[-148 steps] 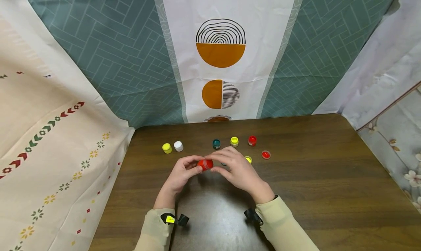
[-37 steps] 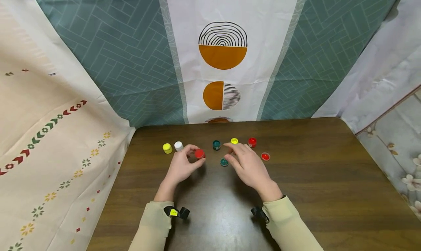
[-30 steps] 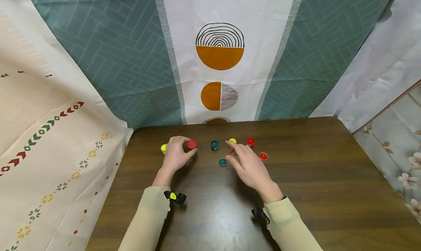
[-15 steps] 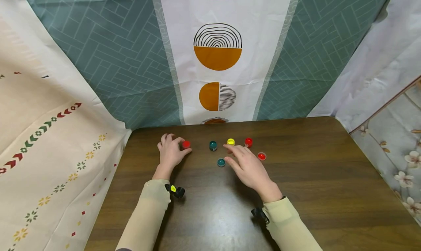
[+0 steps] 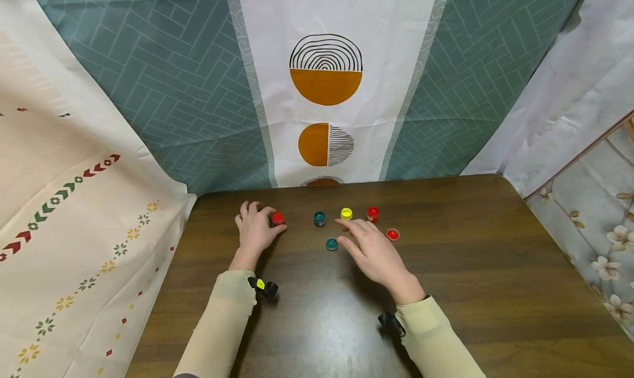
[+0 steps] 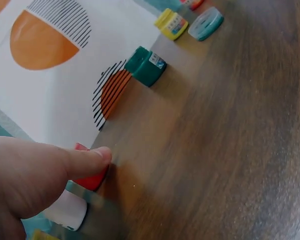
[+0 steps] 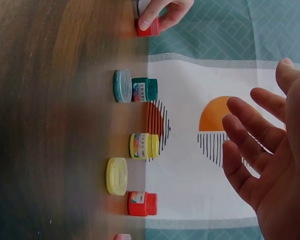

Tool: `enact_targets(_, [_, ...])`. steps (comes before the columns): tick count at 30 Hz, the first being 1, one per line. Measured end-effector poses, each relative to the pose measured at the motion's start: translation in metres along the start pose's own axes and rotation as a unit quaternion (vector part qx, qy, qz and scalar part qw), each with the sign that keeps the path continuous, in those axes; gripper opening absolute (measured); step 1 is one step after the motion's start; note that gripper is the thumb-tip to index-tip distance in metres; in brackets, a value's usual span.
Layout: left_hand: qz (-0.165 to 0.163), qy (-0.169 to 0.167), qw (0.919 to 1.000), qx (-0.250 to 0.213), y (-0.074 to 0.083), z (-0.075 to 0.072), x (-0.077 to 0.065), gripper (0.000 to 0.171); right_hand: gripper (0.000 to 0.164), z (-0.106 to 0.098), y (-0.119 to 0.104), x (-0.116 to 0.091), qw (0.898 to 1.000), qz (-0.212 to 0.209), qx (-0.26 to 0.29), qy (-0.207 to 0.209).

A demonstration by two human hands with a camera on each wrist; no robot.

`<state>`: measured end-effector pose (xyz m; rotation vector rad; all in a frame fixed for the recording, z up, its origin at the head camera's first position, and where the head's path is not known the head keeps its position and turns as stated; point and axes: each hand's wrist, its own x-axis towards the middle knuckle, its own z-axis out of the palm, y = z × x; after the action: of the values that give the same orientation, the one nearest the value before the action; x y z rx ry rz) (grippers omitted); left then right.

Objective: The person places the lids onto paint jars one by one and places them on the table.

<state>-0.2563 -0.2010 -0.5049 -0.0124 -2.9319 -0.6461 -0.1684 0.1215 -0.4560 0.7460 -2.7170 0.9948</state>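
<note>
Red jar [image 5: 278, 218] is further back and left than about a second ago, moved by the left hand [image 5: 255, 230]; right hand [image 5: 375, 251] barely shifts. It's at the left hand's thumb side, long axis near upright, apparently down on the table [image 5: 470, 268], left of the teal jar [image 5: 320, 219] with a gap. White jar [image 6: 67, 209] just beside, contact unclear. Left hand is nearer, pinching it; right hand holds nothing, fingers loosely parted, near the teal lid [image 5: 332, 244], well apart from the red one
</note>
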Motion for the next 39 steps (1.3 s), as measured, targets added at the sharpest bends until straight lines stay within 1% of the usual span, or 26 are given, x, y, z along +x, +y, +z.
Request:
enact_targets(4, [0.008, 0.011, 0.9997, -0.018, 0.006, -0.001, -0.002, 0.07, 0.052, -0.002, 0.003, -0.001, 1.0, 0.005, 0.0, 0.004])
enact_targets(7, [0.031, 0.044, 0.9975, -0.045, 0.017, 0.0, -0.004, 0.077, 0.051, -0.003, 0.006, -0.002, 1.0, 0.022, -0.005, 0.006])
enact_targets(9, [0.053, 0.073, 0.9936, -0.069, 0.027, 0.003, -0.007, 0.079, 0.05, -0.004, 0.008, -0.003, 0.999, 0.036, -0.005, 0.004])
enact_targets(11, [0.073, 0.099, 0.9875, -0.098, 0.039, 0.009, -0.01, 0.076, 0.05, -0.004, 0.01, -0.004, 0.999, 0.047, -0.004, 0.003])
enact_targets(13, [0.084, 0.112, 0.9799, -0.142, 0.052, 0.015, -0.014, 0.072, 0.05, -0.004, 0.011, -0.005, 0.999, 0.053, -0.001, 0.001])
enact_targets(15, [0.083, 0.108, 0.9721, -0.191, 0.063, 0.024, -0.017, 0.069, 0.05, -0.004, 0.012, -0.005, 0.999, 0.054, 0.003, -0.002])
enact_targets(16, [0.075, 0.098, 0.9685, -0.216, 0.068, 0.028, -0.018, 0.068, 0.049, -0.004, 0.012, -0.006, 0.998, 0.055, 0.004, -0.003])
enact_targets(18, [0.048, 0.071, 0.9617, -0.261, 0.076, 0.038, -0.02, 0.067, 0.049, -0.004, 0.012, -0.006, 0.998, 0.057, 0.005, -0.006])
enact_targets(20, [0.011, 0.041, 0.959, -0.28, 0.082, 0.047, -0.022, 0.067, 0.048, -0.003, 0.012, -0.006, 0.998, 0.058, 0.009, -0.011])
enact_targets(22, [-0.023, 0.017, 0.96, -0.278, 0.086, 0.055, -0.022, 0.067, 0.048, -0.003, 0.012, -0.007, 0.998, 0.057, 0.012, -0.015])
enact_targets(23, [-0.036, 0.011, 0.9614, -0.273, 0.087, 0.059, -0.022, 0.066, 0.048, -0.003, 0.012, -0.007, 0.998, 0.056, 0.014, -0.017])
enact_targets(25, [-0.055, 0.006, 0.9656, -0.254, 0.09, 0.065, -0.02, 0.065, 0.047, -0.002, 0.013, -0.007, 0.998, 0.053, 0.019, -0.019])
enact_targets(27, [-0.069, 0.009, 0.9681, -0.24, 0.093, 0.069, -0.018, 0.063, 0.047, -0.002, 0.012, -0.008, 0.998, 0.05, 0.021, -0.019])
enact_targets(34, [-0.103, 0.031, 0.9721, -0.209, 0.102, 0.075, -0.01, 0.053, 0.047, -0.003, 0.012, -0.008, 0.999, 0.042, 0.026, -0.019])
enact_targets(36, [-0.109, 0.036, 0.9723, -0.203, 0.103, 0.076, -0.009, 0.05, 0.047, -0.002, 0.013, -0.009, 0.999, 0.041, 0.025, -0.022])
enact_targets(39, [-0.111, 0.043, 0.9723, -0.201, 0.102, 0.077, -0.008, 0.048, 0.047, -0.002, 0.013, -0.009, 0.998, 0.043, 0.025, -0.023])
